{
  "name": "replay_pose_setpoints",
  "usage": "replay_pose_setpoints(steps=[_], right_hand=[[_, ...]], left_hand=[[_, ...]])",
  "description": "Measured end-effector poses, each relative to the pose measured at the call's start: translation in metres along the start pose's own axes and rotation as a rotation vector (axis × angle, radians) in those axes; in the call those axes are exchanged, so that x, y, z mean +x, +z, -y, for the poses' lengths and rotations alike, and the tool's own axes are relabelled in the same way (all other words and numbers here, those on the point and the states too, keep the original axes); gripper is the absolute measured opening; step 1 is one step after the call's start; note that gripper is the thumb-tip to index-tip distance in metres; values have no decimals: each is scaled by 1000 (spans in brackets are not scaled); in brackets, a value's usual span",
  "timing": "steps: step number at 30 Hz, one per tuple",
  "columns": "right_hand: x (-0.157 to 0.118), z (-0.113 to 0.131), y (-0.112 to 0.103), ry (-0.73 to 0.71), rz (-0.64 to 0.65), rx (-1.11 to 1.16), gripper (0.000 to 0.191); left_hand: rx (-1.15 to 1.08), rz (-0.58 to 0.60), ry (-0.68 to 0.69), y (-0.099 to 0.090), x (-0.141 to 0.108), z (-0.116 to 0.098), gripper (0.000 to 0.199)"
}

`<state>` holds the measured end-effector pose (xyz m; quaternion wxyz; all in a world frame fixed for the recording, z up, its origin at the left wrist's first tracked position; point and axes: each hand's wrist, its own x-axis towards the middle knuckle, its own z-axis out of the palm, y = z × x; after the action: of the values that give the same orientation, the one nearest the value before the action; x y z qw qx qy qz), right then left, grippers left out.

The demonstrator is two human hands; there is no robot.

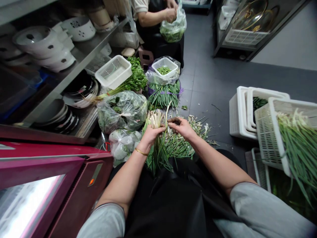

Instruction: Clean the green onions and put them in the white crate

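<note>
Both hands are held close but apart: the left hand is closed on a bunch of long green leaves, its pale ends turned up and away from the lap. Between the hands a single pale stalk is held upright, bent at the tip, with the curled fingers of the right hand just beside it — whether it is gripped by them cannot be told. Cut scraps are strewn on the floor beyond and to the right. Tied bags of vegetables are set to the left, and scallions are heaped in a white crate on the right. Farther off, a clear bag of greens is held by another person.
</note>
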<state>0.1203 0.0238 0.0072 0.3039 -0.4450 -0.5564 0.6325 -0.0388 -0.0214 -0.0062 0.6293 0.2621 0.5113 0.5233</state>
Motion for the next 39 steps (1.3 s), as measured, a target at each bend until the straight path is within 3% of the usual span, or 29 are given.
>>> replay_pose_setpoints(steps=[5, 10, 14, 17, 21, 23, 25, 28, 30, 33, 36, 39], right_hand=[[1, 11, -3, -71, -11, -71, 36], [8, 26, -35, -111, -285, 154, 38], [9, 29, -53, -109, -369, 236, 39], [4, 25, -43, -131, -318, 220, 38], [-9, 18, -10, -139, -48, 63, 32], [-11, 20, -5, -133, 16, 31, 28], [-8, 25, -19, -175, -72, 66, 22], [11, 25, -66, -254, -391, 54, 16], [27, 10, -94, -158, -375, -226, 19], [51, -38, -106, 94, -160, -618, 29], [78, -99, -88, 319, -49, -838, 31], [115, -154, -61, 493, 40, -1018, 35]], left_hand=[[126, 128, 61, -1, -4, 1, 27], [244, 291, 12, -6, -7, 0, 23], [270, 287, -28, -10, -5, -3, 26], [271, 244, -28, -9, -3, -4, 30], [262, 254, 5, -4, -2, -3, 37], [282, 257, 26, -2, -2, -2, 34], [297, 234, 40, -4, -4, -5, 31], [281, 205, 23, -18, -14, -20, 31], [285, 232, 22, -35, -26, -34, 31], [262, 310, 110, -62, -43, -51, 26], [119, 346, 139, -81, -52, -55, 24], [-63, 286, 24, -89, -50, -50, 20]])
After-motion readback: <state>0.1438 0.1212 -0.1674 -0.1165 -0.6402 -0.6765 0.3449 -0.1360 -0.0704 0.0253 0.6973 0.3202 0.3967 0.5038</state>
